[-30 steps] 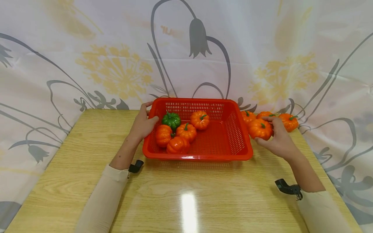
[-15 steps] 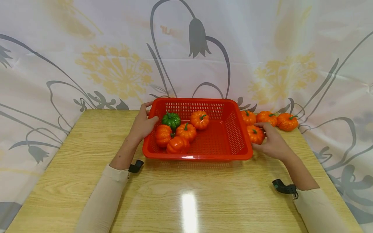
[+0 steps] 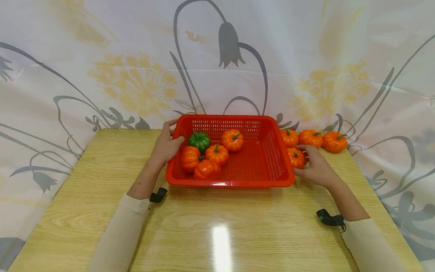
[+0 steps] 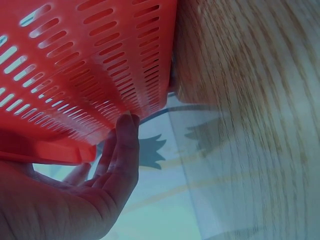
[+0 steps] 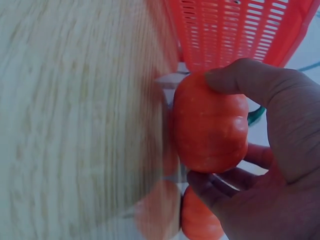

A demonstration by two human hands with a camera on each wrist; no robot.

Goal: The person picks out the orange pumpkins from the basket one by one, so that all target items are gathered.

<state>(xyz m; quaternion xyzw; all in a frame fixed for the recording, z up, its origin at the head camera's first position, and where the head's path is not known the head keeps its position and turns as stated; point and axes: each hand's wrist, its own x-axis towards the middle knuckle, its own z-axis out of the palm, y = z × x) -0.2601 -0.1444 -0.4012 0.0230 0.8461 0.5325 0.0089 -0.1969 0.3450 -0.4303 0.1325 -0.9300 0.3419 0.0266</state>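
My left hand grips the left rim of a red plastic basket, thumb over the edge, fingers along the slotted outer wall. Inside the basket sit a green pumpkin and several orange pumpkins, grouped toward the left. Just outside the right wall, my right hand holds a small orange pumpkin between thumb and fingers, low over the table. Its green stem shows in the right wrist view. The basket's rim hides part of this pumpkin in the head view.
A back row of orange pumpkins stands on the wooden table to the right of the basket. Behind the table's far edge hangs a flower-patterned cloth.
My right hand has brought the orange pumpkin left and down, close to the basket's right wall. Over the last half second it shifted only slightly. The left hand stays on the rim.
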